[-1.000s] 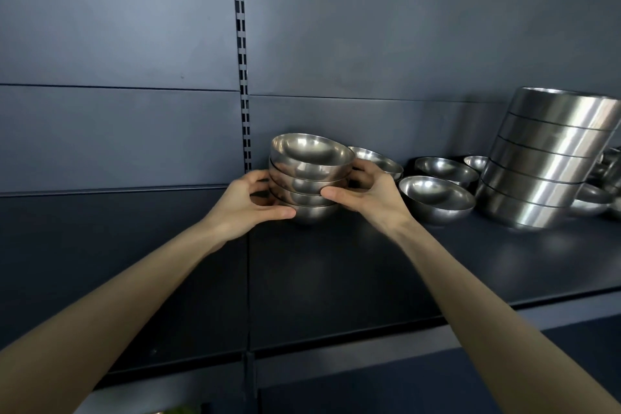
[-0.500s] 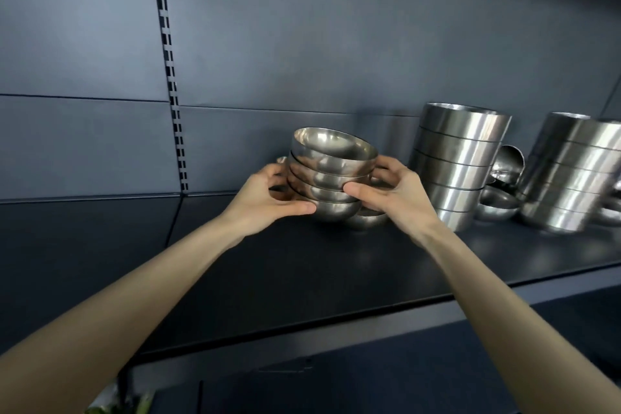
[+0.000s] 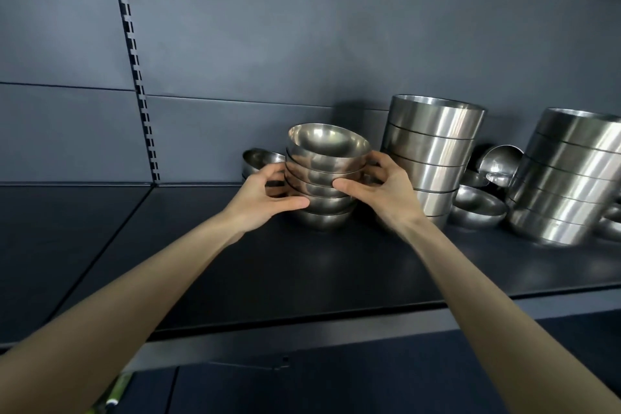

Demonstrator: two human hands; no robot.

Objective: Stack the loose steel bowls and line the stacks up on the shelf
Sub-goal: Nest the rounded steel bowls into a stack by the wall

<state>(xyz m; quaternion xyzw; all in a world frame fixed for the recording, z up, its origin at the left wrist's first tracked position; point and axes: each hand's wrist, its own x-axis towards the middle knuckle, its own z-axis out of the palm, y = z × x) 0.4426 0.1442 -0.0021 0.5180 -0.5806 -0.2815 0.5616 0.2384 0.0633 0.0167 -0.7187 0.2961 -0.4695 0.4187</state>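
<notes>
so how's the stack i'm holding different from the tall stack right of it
The held stack is small round-bottomed bowls; the tall stack is wider, straight-sided ones and rises higher. The left hand and right hand grip the held stack; the tall stack is not held. Both are shiny steel.

The dark flat metal shelf (image 3: pixel 302 272) spans the middle of the frame. At frame centre, a stack of small round steel bowls (image 3: pixel 322 185) sits on it, with the left hand (image 3: pixel 265 198) on its left side and the right hand (image 3: pixel 386 191) on its right. Behind it, to the left, stands a low pair of nested steel bowls (image 3: pixel 258 161). Just right of it rises a tall stack of wide straight-sided steel bowls (image 3: pixel 433 151) – a second tall steel stack (image 3: pixel 568 178) stands at the right edge. Between the two lie a loose round steel bowl (image 3: pixel 477 208) and, behind it, a tipped steel bowl (image 3: pixel 500 158). The slotted metal upright (image 3: pixel 137 84) runs down the upper left.
</notes>
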